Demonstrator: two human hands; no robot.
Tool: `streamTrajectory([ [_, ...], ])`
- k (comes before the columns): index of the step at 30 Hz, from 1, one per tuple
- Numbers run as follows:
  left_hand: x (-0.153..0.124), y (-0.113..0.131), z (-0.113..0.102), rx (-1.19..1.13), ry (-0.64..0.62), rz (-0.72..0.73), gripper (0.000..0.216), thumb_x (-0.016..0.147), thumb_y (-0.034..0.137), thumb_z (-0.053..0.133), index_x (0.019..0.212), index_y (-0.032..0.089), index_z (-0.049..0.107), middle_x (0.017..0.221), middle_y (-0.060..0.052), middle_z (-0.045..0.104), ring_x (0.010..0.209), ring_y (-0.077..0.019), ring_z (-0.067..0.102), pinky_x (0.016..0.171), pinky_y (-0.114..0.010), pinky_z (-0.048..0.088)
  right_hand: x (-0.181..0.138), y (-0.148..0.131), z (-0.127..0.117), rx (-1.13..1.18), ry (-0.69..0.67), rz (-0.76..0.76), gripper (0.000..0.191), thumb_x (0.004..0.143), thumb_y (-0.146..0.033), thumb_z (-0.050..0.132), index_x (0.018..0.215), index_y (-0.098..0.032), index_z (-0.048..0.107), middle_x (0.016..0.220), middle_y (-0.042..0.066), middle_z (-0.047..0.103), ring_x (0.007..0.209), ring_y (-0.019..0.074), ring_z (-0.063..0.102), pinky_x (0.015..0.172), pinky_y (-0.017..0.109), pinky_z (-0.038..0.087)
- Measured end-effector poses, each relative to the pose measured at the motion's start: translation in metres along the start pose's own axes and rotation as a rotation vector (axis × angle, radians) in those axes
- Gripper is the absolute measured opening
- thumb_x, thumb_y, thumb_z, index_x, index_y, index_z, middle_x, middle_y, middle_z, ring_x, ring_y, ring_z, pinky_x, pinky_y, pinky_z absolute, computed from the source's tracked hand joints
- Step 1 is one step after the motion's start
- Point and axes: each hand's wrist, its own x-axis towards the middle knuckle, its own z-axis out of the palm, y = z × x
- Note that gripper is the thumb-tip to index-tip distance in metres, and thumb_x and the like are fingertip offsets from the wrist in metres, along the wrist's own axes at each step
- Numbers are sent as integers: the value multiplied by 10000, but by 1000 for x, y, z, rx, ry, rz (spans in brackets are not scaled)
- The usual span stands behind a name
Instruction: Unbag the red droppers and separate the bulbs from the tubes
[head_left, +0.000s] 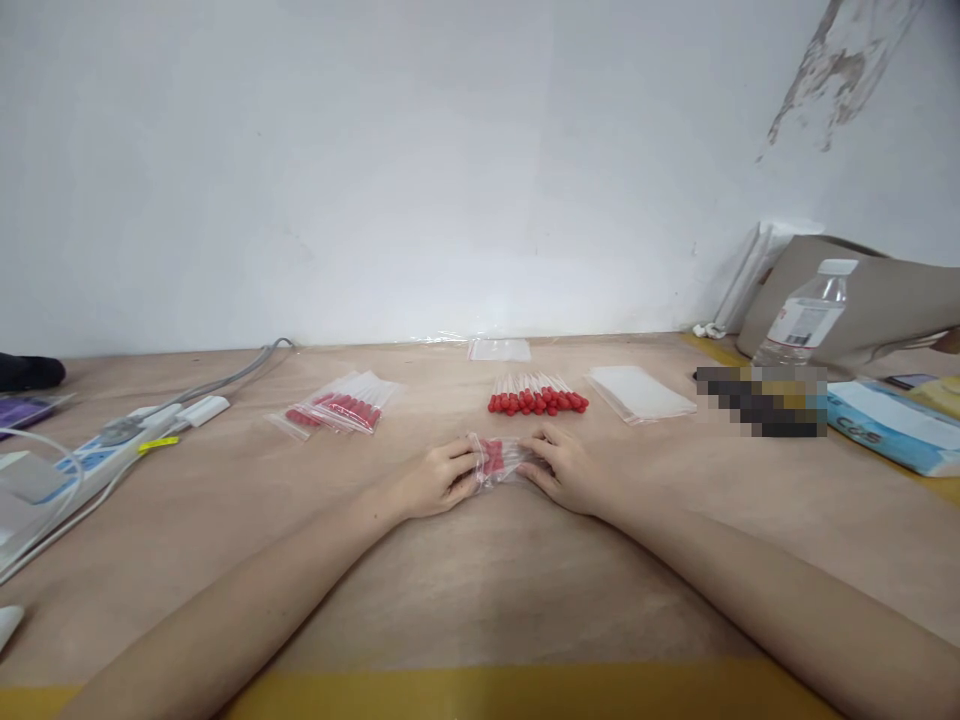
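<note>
A small clear plastic bag of red-tipped sticks lies on the wooden table in front of me. My left hand pinches its left end and my right hand presses on its right end, fingers curled. Just beyond lies a loose row of red-tipped sticks. Filled bags of the same sticks rest to the left. A stack of empty clear bags sits to the right of the loose row.
A white power strip with cables runs along the left side. At the right stand a water bottle, a cardboard box and a blue-and-white packet. One more clear bag lies by the wall.
</note>
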Motion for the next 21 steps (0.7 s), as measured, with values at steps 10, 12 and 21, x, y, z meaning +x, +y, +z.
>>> streamTrajectory([
  [10,3,3,-1,-208,21,-48,323,853,296,464,1152,201,538,1067,-82,536,964,-164,527,862,-288,424,-1,-1,-1,39,-19,13,304,838,-358,480,1055,-160,561,920,83,522,816,182,519,728,342,458],
  [12,3,2,1,-312,27,-104,315,846,298,479,1137,201,548,1067,-77,519,965,-160,526,864,-288,426,-1,0,-1,57,-20,2,317,839,-371,476,1066,-165,559,915,81,522,813,180,517,728,343,459],
  [21,5,2,-8,-319,-60,-39,294,788,299,577,1062,194,595,1041,-69,520,986,-176,500,889,-309,402,-2,2,1,74,-35,-11,334,841,-383,463,1069,-157,559,919,89,514,810,180,505,738,354,458],
])
